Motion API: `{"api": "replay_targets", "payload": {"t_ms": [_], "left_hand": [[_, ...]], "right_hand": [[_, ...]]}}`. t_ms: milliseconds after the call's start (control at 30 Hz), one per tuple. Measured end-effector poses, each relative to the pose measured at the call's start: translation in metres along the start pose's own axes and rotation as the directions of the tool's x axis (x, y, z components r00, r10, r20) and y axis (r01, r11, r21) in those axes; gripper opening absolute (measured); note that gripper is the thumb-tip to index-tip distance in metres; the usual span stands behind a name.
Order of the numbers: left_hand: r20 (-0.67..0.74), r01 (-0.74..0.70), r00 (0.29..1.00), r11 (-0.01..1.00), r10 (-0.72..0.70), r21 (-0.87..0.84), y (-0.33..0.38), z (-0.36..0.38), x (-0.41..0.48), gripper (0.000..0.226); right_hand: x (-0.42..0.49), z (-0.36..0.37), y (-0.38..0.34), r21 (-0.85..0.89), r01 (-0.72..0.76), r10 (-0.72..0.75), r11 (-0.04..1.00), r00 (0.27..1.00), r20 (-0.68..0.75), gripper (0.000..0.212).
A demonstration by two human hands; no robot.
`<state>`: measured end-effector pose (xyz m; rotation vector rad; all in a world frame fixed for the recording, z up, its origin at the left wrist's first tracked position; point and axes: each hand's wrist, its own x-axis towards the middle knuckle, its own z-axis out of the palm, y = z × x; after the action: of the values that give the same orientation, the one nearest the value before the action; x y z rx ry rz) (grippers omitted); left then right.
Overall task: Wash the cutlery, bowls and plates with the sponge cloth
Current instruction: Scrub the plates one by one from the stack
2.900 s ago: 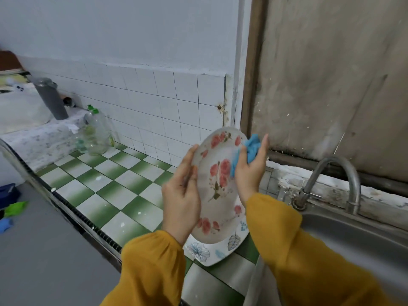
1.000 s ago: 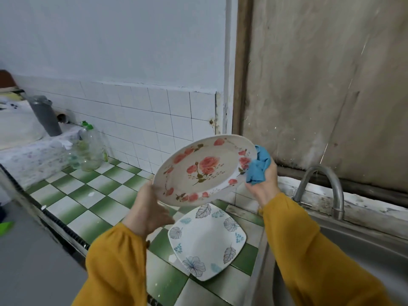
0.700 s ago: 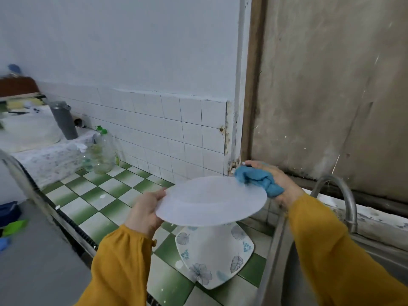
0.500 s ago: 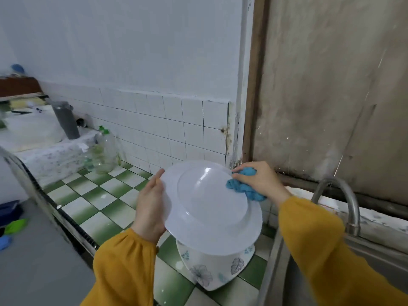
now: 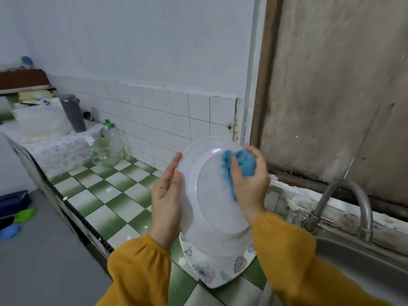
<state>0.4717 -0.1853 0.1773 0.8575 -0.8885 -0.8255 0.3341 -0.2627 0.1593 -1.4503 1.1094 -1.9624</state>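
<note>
Flat-fingered left hand (image 5: pixel 165 199) props round white plate (image 5: pixel 212 208); right hand (image 5: pixel 249 184) clutches crumpled blue sponge cloth (image 5: pixel 245 164); scrubbing could push it off those fingers

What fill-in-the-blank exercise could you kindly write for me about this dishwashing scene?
1. The right hand presses a ____ sponge cloth against the round plate's plain white underside.
2. Below it, a square plate with flower prints lies on the ____-and-white tiled counter.
3. The metal tap stands to the ____ of both plates.
Missing words: blue; green; right.
</note>
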Motion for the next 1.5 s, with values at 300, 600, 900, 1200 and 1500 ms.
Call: {"api": "replay_targets", "payload": {"t_ms": [300, 600, 900, 1200, 1500], "left_hand": [[-0.048, -0.144, 0.988, 0.988, 0.147, 0.056, -0.004, 0.007, -0.006, 0.034], [0.105, -0.241, 0.969, 0.955, 0.225, 0.175, -0.002, 0.012, -0.018, 0.032], [-0.054, -0.196, 0.979, 0.980, 0.198, 0.036, 0.015, -0.003, -0.005, 0.035], [-0.080, -0.092, 0.992, 0.995, 0.095, 0.045, -0.008, 0.011, -0.020, 0.034], [0.059, -0.158, 0.987, 0.978, 0.151, 0.138, -0.004, 0.017, -0.042, 0.038]], "right_hand": [[-0.032, 0.015, -0.002, 0.127, 0.415, -0.426, 0.901, 0.792, 0.438, 0.018], [0.005, 0.014, -0.017, 0.179, -0.072, 0.063, 0.981, 0.996, 0.056, 0.019], [-0.032, -0.008, 0.031, 0.089, -0.119, 0.109, 0.989, 0.987, 0.115, 0.028], [-0.048, 0.003, -0.022, 0.162, 0.202, -0.257, 0.966, 0.826, 0.501, 0.055], [0.009, 0.003, -0.003, 0.002, -0.151, 0.150, 0.988, 0.976, -0.156, 0.008]]}}
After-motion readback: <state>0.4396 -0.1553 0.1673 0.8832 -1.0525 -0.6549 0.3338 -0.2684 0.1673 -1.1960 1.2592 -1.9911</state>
